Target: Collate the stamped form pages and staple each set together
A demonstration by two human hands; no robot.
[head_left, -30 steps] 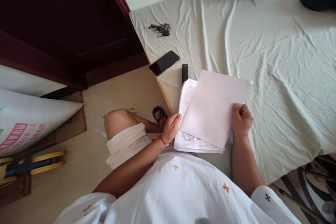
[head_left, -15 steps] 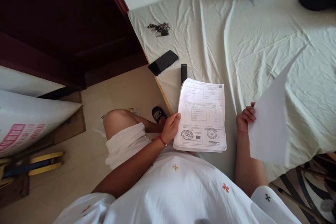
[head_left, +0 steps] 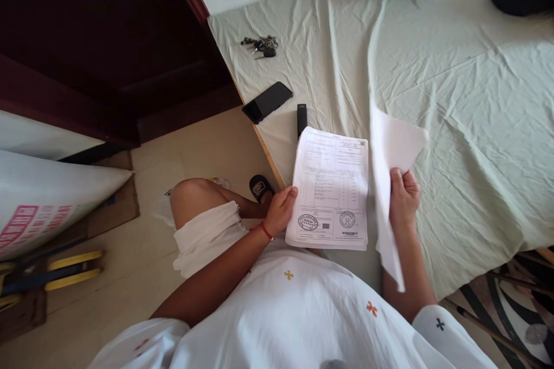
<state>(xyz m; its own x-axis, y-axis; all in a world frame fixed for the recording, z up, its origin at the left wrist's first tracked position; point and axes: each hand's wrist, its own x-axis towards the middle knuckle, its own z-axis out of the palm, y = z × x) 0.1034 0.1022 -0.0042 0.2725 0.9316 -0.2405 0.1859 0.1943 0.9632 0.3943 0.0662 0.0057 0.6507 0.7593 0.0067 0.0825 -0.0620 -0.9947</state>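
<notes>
A blank sheet (head_left: pixel 392 184) is pinched in the right hand (head_left: pixel 403 196), the fingers curled closed over its edge with the thumb on the near face. The sheet is held almost edge-on to the camera, tilted, with its upper corner over the bedsheet (head_left: pixel 454 98) and its lower corner hanging in front of the right forearm. Just to its left, a stack of printed forms (head_left: pixel 332 187) lies flat on the bedsheet at the near edge of the bed; two round stamps are seen at its bottom. The stack's left edge is touched by the left hand (head_left: pixel 281 210), which is half open, fingers loosely bent against the paper and not closed round it. A red band is worn on that wrist. Beyond the stack, a small black bar (head_left: pixel 302 117) lies just past its top edge, a phone (head_left: pixel 267 101) near the bed's corner, and keys (head_left: pixel 261 46) farther off.
</notes>
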